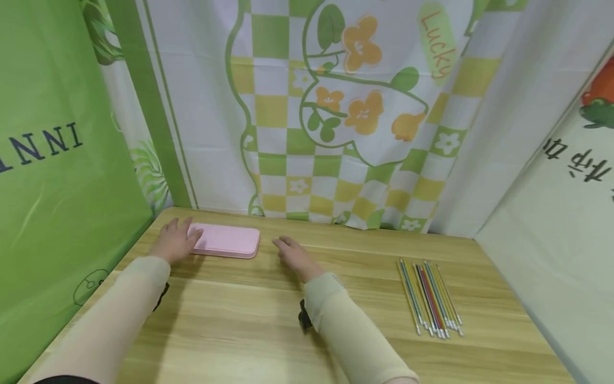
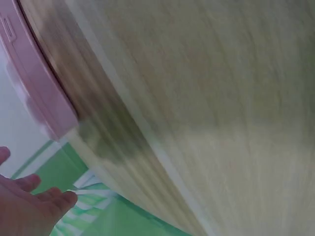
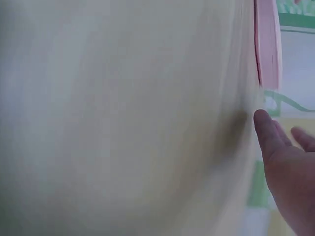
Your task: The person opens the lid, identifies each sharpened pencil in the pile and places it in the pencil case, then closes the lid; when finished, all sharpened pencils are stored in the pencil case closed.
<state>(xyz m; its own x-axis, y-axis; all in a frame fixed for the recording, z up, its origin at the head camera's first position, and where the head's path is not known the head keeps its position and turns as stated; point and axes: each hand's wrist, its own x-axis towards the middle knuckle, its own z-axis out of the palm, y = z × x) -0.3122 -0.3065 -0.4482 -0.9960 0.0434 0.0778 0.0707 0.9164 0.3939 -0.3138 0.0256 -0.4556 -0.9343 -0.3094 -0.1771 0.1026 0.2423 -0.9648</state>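
Pink case: the pink case point(image 1: 225, 241) lies flat and closed on the far left part of the counter point(image 1: 230, 330); a small recessed part shows on its side in the left wrist view.
Left hand: the left hand point(image 1: 175, 241) is at the left end of the case, its fingers spread; in the head view the thumb overlaps the top, but I cannot tell if it touches.
Right hand: the right hand point(image 1: 296, 257) is to the right of the case, near it but apart, with fingers rather straight and thumb away from them in the right wrist view.
Pencils: a loose group of pencils point(image 1: 431, 298) in several colours lies on the right side, well apart from both hands, eraser ends toward the person.
Sleeves: both are pale; the right sleeve point(image 1: 350, 325) has a black piece point(image 1: 304, 317) at the wrist.
Curtain: behind the counter hangs a curtain point(image 1: 273, 112) with checks and orange flowers.
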